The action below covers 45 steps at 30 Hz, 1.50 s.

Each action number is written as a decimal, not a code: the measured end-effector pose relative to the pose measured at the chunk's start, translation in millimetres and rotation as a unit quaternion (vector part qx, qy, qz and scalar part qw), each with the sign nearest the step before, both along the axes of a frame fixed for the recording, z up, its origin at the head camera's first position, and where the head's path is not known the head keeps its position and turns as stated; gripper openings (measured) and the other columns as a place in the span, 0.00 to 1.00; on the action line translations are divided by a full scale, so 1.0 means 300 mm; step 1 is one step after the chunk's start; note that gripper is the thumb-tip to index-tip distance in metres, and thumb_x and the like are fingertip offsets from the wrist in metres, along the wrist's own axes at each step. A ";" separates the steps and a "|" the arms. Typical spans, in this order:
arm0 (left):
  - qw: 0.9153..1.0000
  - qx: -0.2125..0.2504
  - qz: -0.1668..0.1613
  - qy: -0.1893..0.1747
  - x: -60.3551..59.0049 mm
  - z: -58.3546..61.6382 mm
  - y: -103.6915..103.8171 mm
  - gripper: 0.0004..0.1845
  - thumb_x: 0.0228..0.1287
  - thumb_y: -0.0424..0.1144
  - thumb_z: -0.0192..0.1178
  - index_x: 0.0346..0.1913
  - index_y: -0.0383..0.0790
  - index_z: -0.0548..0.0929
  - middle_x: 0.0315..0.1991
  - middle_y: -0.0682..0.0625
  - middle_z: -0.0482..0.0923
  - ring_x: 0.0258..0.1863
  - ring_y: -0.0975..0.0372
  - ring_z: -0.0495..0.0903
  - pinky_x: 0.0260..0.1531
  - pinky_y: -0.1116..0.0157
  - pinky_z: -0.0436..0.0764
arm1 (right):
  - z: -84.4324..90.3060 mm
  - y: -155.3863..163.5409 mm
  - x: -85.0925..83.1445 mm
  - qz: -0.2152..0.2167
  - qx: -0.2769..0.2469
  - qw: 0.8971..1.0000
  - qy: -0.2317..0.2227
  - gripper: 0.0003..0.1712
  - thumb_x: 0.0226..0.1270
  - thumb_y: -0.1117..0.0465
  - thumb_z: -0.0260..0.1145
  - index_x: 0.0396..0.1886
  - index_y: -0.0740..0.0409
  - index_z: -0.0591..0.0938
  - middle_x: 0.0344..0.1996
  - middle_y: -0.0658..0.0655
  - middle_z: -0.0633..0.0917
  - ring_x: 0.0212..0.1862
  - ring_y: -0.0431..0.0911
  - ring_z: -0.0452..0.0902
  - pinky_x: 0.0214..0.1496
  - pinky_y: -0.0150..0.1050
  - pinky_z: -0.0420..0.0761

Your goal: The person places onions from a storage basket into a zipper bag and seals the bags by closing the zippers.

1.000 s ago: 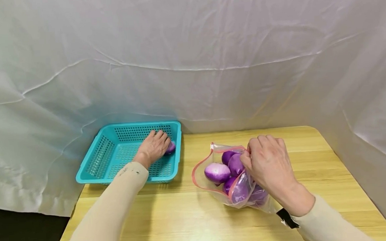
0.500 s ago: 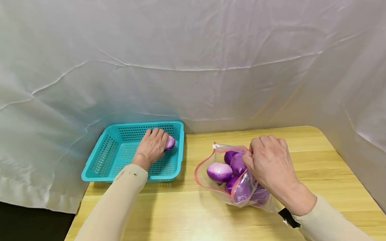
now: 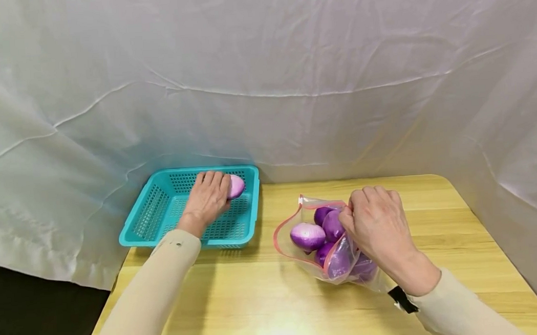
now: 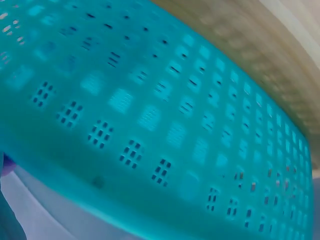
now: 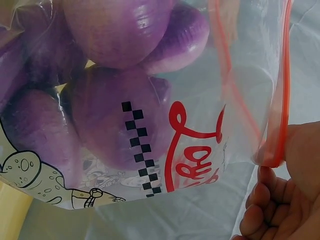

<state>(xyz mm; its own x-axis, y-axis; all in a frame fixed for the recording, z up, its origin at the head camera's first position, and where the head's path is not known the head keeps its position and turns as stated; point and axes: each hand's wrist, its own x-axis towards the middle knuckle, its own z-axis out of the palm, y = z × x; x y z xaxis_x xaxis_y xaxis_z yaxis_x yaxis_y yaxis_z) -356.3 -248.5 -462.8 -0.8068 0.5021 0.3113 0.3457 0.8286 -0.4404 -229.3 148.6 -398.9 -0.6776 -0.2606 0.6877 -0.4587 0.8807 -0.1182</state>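
- The right hand [image 3: 377,223], nearer the front edge of the bench [image 3: 268,311], pinches the red-striped rim of a clear zip bag [image 3: 299,222]; its grip is curled tight on the plastic, just as it was a second ago.
- In the right wrist view the fingers [image 5: 272,210] close on the red zip strip of the bag [image 5: 225,125], with the printed clear film hanging taut below it.
- The bag rests on the bench right of centre, mouth open toward the left, and holds several purple onions [image 3: 307,236]; through the film they press against one another [image 5: 120,125].
- Farther back, at the far left corner of the bench, sits a teal basket [image 3: 151,215], partly overhanging the left edge. It lies slightly farther from the front edge in the picture than a second ago, though the head camera has also shifted.
- The left hand [image 3: 207,198] lies inside the basket with fingers loosely draped over a single purple onion [image 3: 236,185] at the basket's far right corner; whether the grip truly clasps it I cannot tell.
- That onion shows more than before, and the hand has moved deeper toward the far wall of the basket.
- The left wrist view shows only the blurred perforated basket wall [image 4: 160,130].
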 end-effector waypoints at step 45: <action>0.935 0.214 -0.242 0.149 0.291 0.187 0.264 0.40 0.52 0.52 0.79 0.59 0.36 0.70 0.52 0.40 0.73 0.49 0.47 0.71 0.48 0.52 0.74 | 0.033 -0.009 -0.043 0.004 -0.016 1.000 0.005 0.09 0.59 0.63 0.58 0.20 0.55 0.72 0.20 0.53 0.71 0.27 0.54 0.66 0.36 0.50 0.65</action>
<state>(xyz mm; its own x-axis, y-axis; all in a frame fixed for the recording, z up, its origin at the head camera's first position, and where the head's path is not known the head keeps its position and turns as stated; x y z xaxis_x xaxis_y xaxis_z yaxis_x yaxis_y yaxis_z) -269.1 -169.4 -406.9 -0.3629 0.5637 0.7420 0.6402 0.7294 -0.2410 -242.0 146.1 -389.1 -0.6686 -0.2436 0.7026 -0.4663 0.8734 -0.1409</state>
